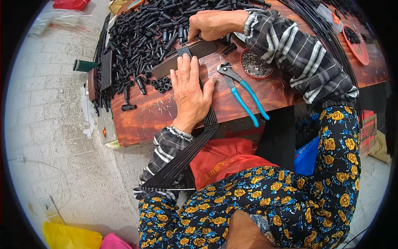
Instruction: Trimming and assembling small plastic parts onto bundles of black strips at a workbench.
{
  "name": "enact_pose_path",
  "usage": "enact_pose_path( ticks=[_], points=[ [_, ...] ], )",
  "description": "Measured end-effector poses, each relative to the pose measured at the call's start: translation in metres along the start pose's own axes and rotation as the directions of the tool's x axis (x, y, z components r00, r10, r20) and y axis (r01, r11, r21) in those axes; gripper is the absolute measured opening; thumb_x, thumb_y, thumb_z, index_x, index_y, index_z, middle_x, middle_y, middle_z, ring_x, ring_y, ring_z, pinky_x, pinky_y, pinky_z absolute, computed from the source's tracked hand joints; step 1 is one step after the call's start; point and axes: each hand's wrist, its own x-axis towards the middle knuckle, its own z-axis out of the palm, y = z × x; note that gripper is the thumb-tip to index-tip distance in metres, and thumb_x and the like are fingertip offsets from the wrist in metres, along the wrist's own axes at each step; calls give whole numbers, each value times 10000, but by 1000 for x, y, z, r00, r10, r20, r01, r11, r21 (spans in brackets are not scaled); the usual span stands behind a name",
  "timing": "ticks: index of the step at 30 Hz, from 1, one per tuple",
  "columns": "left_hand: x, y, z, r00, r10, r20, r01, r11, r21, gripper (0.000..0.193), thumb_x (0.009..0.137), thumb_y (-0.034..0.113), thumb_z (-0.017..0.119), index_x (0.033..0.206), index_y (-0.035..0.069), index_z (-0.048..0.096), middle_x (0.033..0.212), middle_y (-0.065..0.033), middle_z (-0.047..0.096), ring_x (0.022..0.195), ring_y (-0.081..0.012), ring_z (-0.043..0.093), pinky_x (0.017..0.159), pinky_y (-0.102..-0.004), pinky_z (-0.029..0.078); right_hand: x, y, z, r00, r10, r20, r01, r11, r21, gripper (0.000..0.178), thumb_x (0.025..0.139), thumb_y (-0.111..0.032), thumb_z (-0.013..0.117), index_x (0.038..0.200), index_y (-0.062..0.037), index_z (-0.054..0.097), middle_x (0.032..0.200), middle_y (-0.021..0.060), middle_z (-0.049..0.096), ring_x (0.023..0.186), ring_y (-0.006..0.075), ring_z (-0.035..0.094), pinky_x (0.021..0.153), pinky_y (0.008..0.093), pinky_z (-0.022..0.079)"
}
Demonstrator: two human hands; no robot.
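My left hand (pixel 190 89) lies flat on a bundle of thin black cables (pixel 178 164), its fingers stretched toward the brown bar (pixel 188 57). Spread cable ends fan out over my left forearm, and the bundle runs up across the table edge to the bar, where its strands lie side by side. At the far side of the bar, my right hand (pixel 213 25) is closed, with its fingers bent down near the strand tips; what they hold is hidden. Blue-handled pliers (pixel 242 91) lie open to the right of my left hand.
A big pile of black tubular parts (pixel 141 41) covers the table's far left. Right of the pliers is a round dish of small metal pieces (pixel 258 64). More long black cables (pixel 319 31) and an orange plate (pixel 355 45) lie farther right. A green tube (pixel 85 65) juts past the left edge.
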Motion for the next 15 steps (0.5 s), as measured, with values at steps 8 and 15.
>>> enact_pose_path(
  ticks=[8, 15],
  points=[
    [0, 1, 0, 1000, -4, -2, 4, 1000, 5, 632, 875, 311, 604, 1381, -7, 399, 1470, -219, 313, 1393, -355, 257, 1125, -523, 146, 3, 1, 0, 1000, -15, 9, 15, 999, 44, 497, 656, 90, 488, 1079, -67, 696, 984, 185, 688, 938, 312, 656, 806, 368, 505],
    [0, 0, -1, 1000, -6, -7, 6, 1000, 5, 632, 871, 311, 606, 1376, -11, 403, 1468, -221, 316, 1392, -356, 258, 1125, -523, 146, 5, 8, 3, 999, -41, 6, 40, 994, 101, 482, 664, 81, 498, 1085, -54, 689, 982, 184, 689, 926, 309, 659, 804, 369, 505]
  ],
)
